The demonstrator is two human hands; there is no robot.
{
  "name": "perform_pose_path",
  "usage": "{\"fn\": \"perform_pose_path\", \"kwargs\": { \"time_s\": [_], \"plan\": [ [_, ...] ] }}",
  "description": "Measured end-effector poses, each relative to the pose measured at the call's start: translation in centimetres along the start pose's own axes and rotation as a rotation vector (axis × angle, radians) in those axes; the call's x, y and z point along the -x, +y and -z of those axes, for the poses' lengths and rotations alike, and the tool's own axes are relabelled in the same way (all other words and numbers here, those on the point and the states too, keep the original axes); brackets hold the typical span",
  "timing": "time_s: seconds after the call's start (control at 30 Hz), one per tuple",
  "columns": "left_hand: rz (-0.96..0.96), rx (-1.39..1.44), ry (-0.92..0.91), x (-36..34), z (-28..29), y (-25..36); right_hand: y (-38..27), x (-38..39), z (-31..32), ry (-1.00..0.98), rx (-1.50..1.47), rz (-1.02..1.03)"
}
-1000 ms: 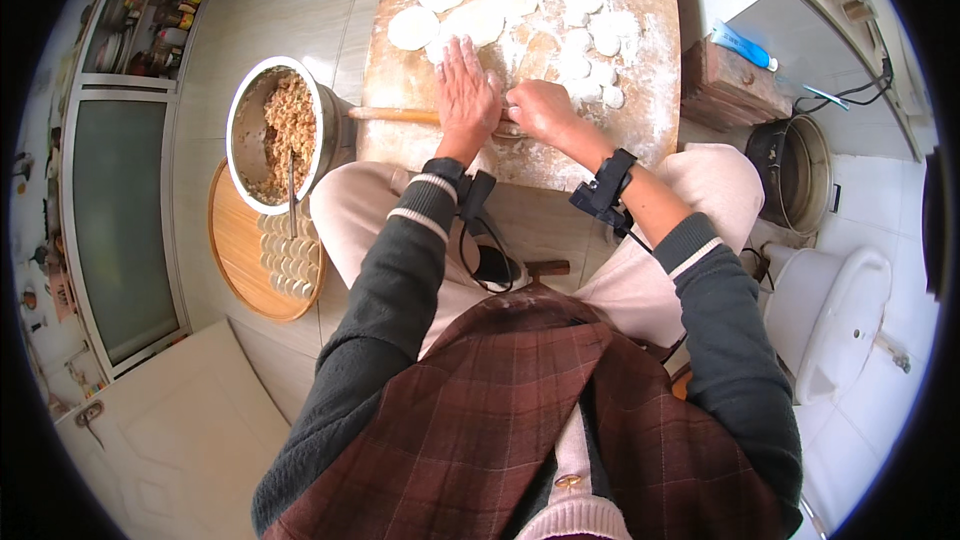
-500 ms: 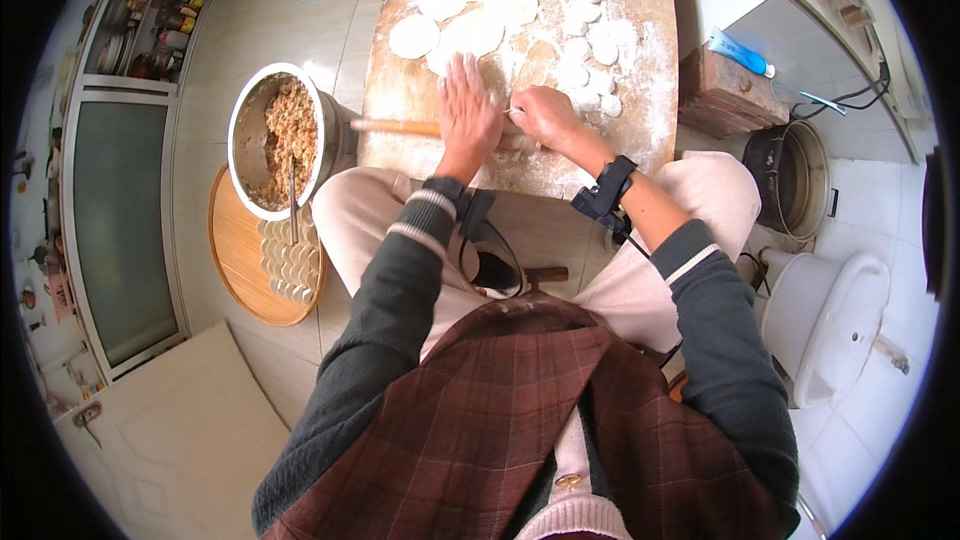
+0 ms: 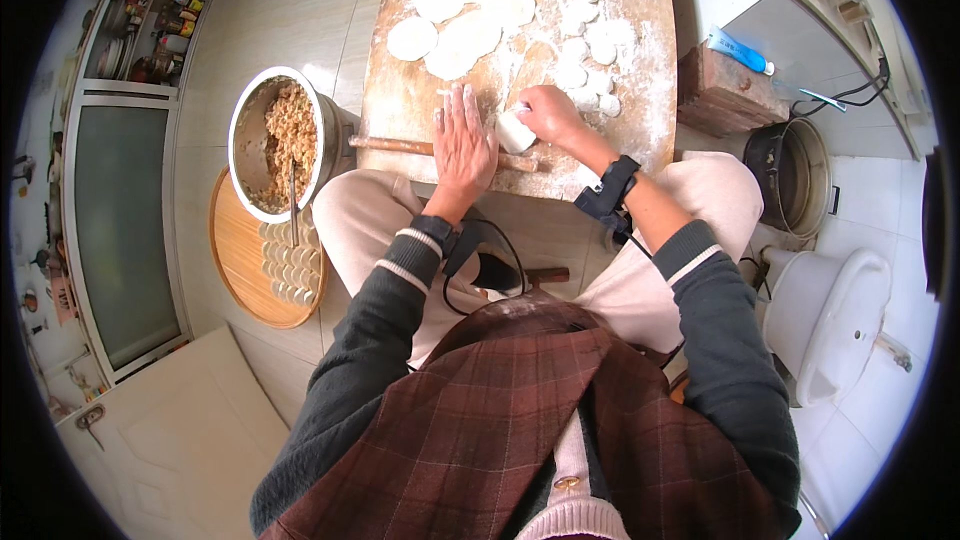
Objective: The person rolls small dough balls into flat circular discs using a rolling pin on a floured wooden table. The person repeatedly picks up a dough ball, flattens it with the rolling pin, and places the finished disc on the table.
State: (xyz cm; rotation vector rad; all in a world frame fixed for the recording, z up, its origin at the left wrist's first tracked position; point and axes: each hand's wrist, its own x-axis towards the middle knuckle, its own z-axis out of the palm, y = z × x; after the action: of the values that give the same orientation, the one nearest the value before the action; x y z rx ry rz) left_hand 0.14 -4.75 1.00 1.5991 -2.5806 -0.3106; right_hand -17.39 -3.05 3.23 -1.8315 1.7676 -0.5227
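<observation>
A wooden rolling pin point(image 3: 392, 146) lies crosswise near the front edge of the floured board point(image 3: 640, 130). My left hand point(image 3: 465, 145) rests flat over it with fingers stretched out. Just right of that hand, a small white dough wrapper point(image 3: 515, 133) is pinched at its edge by my right hand point(image 3: 550, 114). Several rolled wrappers point(image 3: 465, 45) overlap on the far left of the board. Several small dough pieces point(image 3: 588, 70) sit to the right, dusted with flour.
Left of the board stands a metal pot point(image 3: 322, 130) of minced filling with a spoon in it. A round wooden tray point(image 3: 235, 260) below bears rows of dumplings point(image 3: 290, 270). A brick block point(image 3: 725, 90) with a blue tube point(image 3: 740, 50) is at the right.
The rolling pin and my left hand have come nearer to me. The wrapper now shows between my hands, with my right hand still at its edge.
</observation>
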Motion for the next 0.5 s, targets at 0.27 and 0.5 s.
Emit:
{"fn": "perform_pose_path", "kwargs": {
  "time_s": [0.27,0.5],
  "plan": [
    [-0.138,0.126,0.411,-2.0,-0.4,0.5,-0.1,0.4,-0.4,0.052,0.193,0.181],
    [-0.108,0.064,0.186,0.8,0.0,0.2,0.6,0.1,-0.2,-0.109,0.003,0.022]
  ]
}}
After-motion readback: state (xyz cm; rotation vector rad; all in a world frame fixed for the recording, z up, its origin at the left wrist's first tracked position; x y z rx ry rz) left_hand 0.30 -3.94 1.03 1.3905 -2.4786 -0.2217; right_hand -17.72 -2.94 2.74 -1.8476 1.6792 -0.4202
